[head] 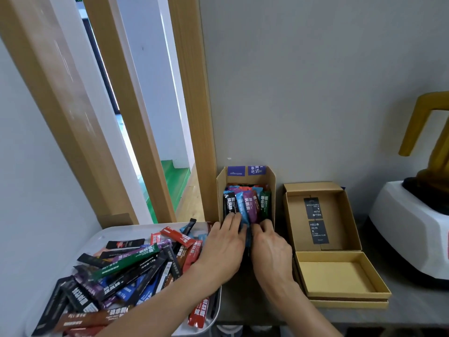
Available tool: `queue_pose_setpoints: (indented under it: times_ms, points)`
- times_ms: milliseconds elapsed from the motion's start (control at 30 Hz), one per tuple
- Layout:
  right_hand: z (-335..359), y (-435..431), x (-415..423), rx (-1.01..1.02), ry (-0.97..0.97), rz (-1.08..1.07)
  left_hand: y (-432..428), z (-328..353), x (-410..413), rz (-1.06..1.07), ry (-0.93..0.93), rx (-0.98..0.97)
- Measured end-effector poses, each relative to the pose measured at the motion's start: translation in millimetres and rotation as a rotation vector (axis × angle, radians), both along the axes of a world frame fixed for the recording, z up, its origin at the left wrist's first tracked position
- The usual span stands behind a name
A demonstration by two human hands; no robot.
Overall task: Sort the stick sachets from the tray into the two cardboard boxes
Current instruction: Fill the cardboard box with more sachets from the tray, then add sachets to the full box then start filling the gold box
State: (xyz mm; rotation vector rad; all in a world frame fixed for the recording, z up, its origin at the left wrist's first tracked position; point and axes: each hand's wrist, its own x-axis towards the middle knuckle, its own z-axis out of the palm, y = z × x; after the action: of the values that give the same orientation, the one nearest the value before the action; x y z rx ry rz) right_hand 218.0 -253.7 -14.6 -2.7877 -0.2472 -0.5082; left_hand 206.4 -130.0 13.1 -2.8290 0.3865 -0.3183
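Both at 12 o'clock: left hand [223, 244] flat on stick sachets [245, 205], likely light, slippery; right hand [269, 242] grip I cannot tell; pinch mid-length.

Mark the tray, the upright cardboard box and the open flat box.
tray [114, 233]: head view, bare far-left corner of its floor.
upright cardboard box [220, 195]: head view, its left wall.
open flat box [335, 271]: head view, bare floor of its near half.
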Motion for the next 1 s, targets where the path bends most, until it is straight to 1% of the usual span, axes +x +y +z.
queue_pose_setpoints:
  times_ms: [100,200,333,400,533,600,633,700,800,900,1000]
  points:
    - [0.3,-1.4,-0.6,0.012,-0.016,0.020,-0.1,-0.6,-2.1,0.004,-0.002,0.000]
    - [0.1,-6.1,-1.1,0.048,-0.038,0.045,4.3,-1.1,-4.0,-0.038,-0.037,-0.056]
    - [2.8,-11.8,-3.1,0.115,-0.036,0.068,17.8,-1.0,-8.8,-0.161,-0.156,-0.252]
    - [5.0,-11.3,-5.6,0.141,-0.040,0.081,29.6,0.4,-12.5,-0.184,-0.212,-0.370]
    - [13.1,3.1,-18.6,0.217,-0.057,0.149,69.8,10.4,-29.3,-0.136,-0.322,-0.612]
    - [17.7,14.5,-27.0,0.256,-0.054,0.207,97.3,18.2,-38.3,-0.082,-0.346,-0.684]
    - [19.5,20.3,-29.8,0.266,-0.045,0.226,111.9,23.1,-40.4,-0.034,-0.323,-0.702]
    - [20.3,31.9,-33.0,0.281,-0.010,0.250,141.4,30.2,-37.6,0.086,-0.208,-0.695]
    - [19.1,52.8,-33.2,0.283,0.088,0.256,174.9,28.3,-17.9,0.212,0.036,-0.575]
    - [16.1,77.1,-32.1,0.156,0.168,0.234,184.8,21.6,1.8,0.214,0.259,-0.558]
    - [13.3,100.1,-30.2,0.072,0.144,0.190,180.8,19.0,15.2,0.201,0.407,-0.621]
